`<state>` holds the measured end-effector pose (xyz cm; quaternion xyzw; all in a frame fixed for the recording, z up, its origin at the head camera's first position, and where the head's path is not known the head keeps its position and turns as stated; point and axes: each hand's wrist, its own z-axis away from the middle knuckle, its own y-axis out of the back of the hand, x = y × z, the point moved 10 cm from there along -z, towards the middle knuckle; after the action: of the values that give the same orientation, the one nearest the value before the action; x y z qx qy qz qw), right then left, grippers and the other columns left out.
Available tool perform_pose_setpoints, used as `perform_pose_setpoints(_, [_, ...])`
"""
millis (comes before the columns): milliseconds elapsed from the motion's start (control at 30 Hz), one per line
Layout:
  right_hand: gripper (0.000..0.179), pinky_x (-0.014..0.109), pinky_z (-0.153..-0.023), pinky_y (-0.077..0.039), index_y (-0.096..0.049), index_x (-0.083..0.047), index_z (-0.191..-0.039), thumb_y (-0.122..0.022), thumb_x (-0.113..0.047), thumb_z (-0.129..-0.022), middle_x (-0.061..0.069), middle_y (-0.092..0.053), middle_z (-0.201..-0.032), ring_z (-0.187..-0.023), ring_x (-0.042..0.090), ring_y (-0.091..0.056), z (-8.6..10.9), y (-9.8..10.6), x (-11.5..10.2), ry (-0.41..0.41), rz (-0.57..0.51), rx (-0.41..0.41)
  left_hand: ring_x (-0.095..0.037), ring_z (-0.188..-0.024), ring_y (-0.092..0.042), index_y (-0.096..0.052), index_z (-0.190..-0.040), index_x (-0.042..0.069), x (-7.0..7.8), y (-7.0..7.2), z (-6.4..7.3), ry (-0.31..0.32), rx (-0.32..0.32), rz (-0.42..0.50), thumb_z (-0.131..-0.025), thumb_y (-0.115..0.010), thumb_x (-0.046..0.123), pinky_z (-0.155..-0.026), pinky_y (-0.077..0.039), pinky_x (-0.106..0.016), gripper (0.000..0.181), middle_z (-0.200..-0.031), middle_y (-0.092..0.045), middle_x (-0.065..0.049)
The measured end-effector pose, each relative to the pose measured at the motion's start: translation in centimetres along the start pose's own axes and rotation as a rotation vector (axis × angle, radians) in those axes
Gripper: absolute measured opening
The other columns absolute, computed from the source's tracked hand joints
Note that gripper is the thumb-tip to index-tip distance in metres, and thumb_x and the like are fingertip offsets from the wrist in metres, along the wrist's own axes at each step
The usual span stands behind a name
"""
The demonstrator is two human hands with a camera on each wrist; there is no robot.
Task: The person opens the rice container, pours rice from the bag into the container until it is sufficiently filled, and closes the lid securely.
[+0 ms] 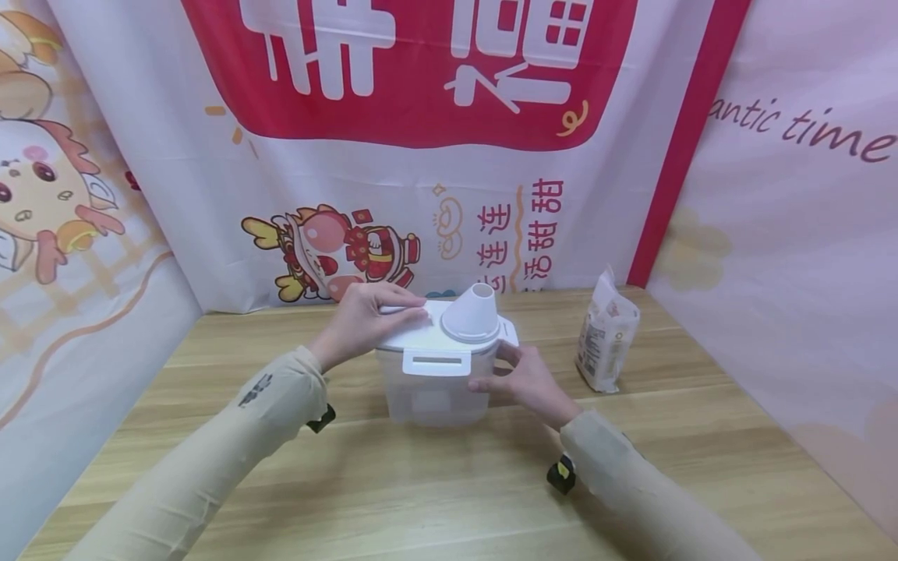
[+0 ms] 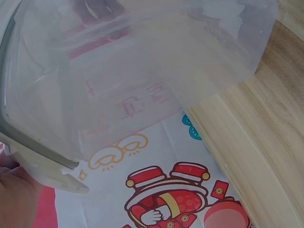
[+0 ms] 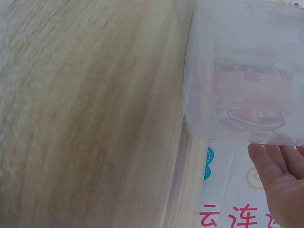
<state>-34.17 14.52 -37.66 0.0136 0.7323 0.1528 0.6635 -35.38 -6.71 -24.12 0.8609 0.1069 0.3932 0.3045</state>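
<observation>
The clear plastic container (image 1: pixel 435 401) stood upright on the wooden table (image 1: pixel 421 499), toward its far side, between the two hands. Its white lid (image 1: pixel 414 336) was seated on top, with a cone-shaped spout (image 1: pixel 471 315) rising from the right part and a slotted latch (image 1: pixel 436 363) jutting out on the near side.

The left hand (image 1: pixel 365 319) lay over the left part of the lid, its thumb and fingertips touching the top to the left of the spout; whether they pinched anything there, I could not tell. The right hand (image 1: pixel 526 382) grasped the container's right end, thumb against the near wall by the corner and fingers round the right side, below the lid.

Farther right, well apart from the container, a white printed bag (image 1: pixel 605 339) stood near the table's far edge. Beyond the table hung a white cloth (image 1: pixel 596 195) with red lettering and a cartoon figure (image 1: pixel 326 253).
</observation>
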Motion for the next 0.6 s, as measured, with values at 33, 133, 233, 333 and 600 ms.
perform_pose_setpoints(33, [0.09, 0.046, -0.101, -0.046, -0.054, -0.02, -0.14, -0.095, -0.032, -0.06, 0.003, -0.051, -0.143, -0.13, 0.026, -0.047, -0.05, 0.02, 0.04, -0.001, 0.003, 0.003, -0.011, -0.095, -0.064, -0.078, -0.107, 0.015, 0.0, 0.03, 0.0, 0.0, 0.003, 0.0, -0.086, -0.079, 0.027, -0.091, -0.05, -0.042, 0.024, -0.1, -0.073, 0.006])
perform_pose_setpoints(133, [0.09, 0.045, -0.102, -0.045, -0.054, -0.022, -0.139, -0.095, -0.033, -0.059, 0.0, -0.052, -0.142, -0.131, 0.024, -0.047, -0.11, 0.06, 0.09, -0.007, 0.008, 0.009, -0.011, -0.095, -0.065, -0.078, -0.107, 0.015, 0.06, 0.08, 0.0, -0.005, 0.009, 0.001, -0.086, -0.079, 0.026, -0.092, -0.05, -0.042, 0.024, -0.1, -0.073, 0.006])
perform_pose_setpoints(233, [0.09, 0.047, -0.102, -0.044, -0.054, -0.02, -0.139, -0.095, -0.032, -0.06, 0.002, -0.051, -0.143, -0.132, 0.025, -0.045, -0.08, 0.0, -0.03, 0.007, 0.001, 0.004, -0.012, -0.096, -0.064, -0.078, -0.108, 0.015, 0.02, 0.08, 0.08, 0.001, 0.007, 0.002, -0.086, -0.079, 0.027, -0.093, -0.049, -0.043, 0.025, -0.1, -0.073, 0.006])
perform_pose_setpoints(333, [0.09, 0.048, -0.103, -0.043, -0.053, -0.018, -0.14, -0.095, -0.03, -0.061, 0.004, -0.05, -0.144, -0.133, 0.026, -0.044, -0.06, -0.08, -0.14, 0.018, -0.005, -0.003, -0.012, -0.098, -0.064, -0.077, -0.108, 0.016, -0.13, 0.05, 0.15, 0.013, 0.004, 0.005, -0.086, -0.079, 0.028, -0.095, -0.048, -0.045, 0.025, -0.101, -0.073, 0.006])
perform_pose_setpoints(600, [0.089, 0.045, -0.102, -0.045, -0.055, -0.02, -0.139, -0.095, -0.031, -0.06, 0.002, -0.052, -0.142, -0.131, 0.024, -0.046, -0.08, -0.03, -0.04, 0.017, -0.004, -0.001, -0.012, -0.096, -0.064, -0.077, -0.109, 0.015, -0.23, 0.04, 0.28, 0.012, 0.011, 0.017, -0.086, -0.079, 0.028, -0.094, -0.049, -0.045, 0.026, -0.101, -0.073, 0.006])
